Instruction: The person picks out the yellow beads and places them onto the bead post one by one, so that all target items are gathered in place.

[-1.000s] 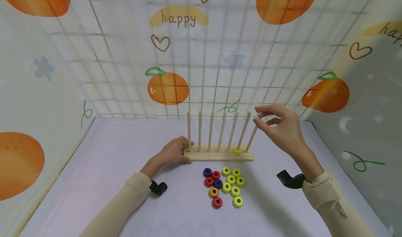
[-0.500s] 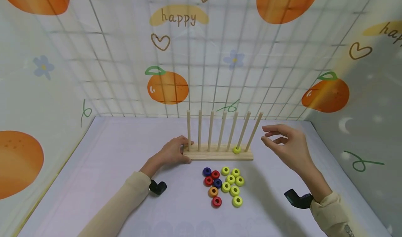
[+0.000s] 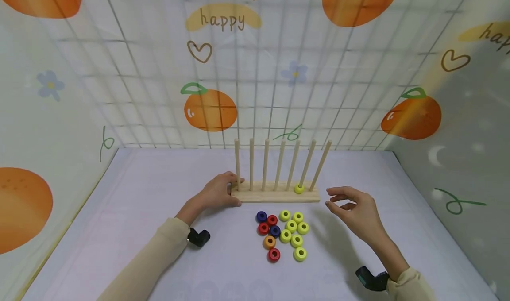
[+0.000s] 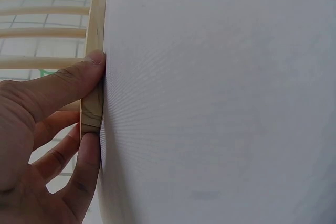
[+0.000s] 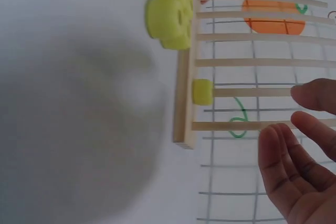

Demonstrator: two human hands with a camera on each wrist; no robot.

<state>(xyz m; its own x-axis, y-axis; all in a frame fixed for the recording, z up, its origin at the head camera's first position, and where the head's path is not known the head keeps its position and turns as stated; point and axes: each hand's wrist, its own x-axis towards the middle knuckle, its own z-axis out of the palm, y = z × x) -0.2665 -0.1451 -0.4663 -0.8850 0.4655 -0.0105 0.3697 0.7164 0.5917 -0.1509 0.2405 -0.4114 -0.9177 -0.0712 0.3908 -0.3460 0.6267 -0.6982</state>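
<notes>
A wooden peg rack [image 3: 275, 198] with a row of several upright pegs stands on the table. My left hand [image 3: 217, 191] grips its left end, with thumb and fingers around the base [image 4: 93, 106] in the left wrist view. One yellow bead [image 3: 299, 189] sits at the bottom of the second peg from the right. To the right of the rack, my right hand [image 3: 356, 210] hovers above the table, fingers loosely bent and nothing between them. In front of the rack lie several loose yellow beads [image 3: 291, 226], red beads [image 3: 273, 255], dark blue beads [image 3: 261, 217] and one orange bead [image 3: 269, 241].
A white cloth covers the table [image 3: 159, 172]. Behind it rises a patterned curtain [image 3: 159, 84] with a wire grid showing through. Black wrist cameras sit at both sleeves, the right camera [image 3: 371, 279] low over the table.
My right hand has moved away from the top of the rightmost peg, first right, then down toward the table. The left hand keeps its grip on the rack, and the beads stay put.
</notes>
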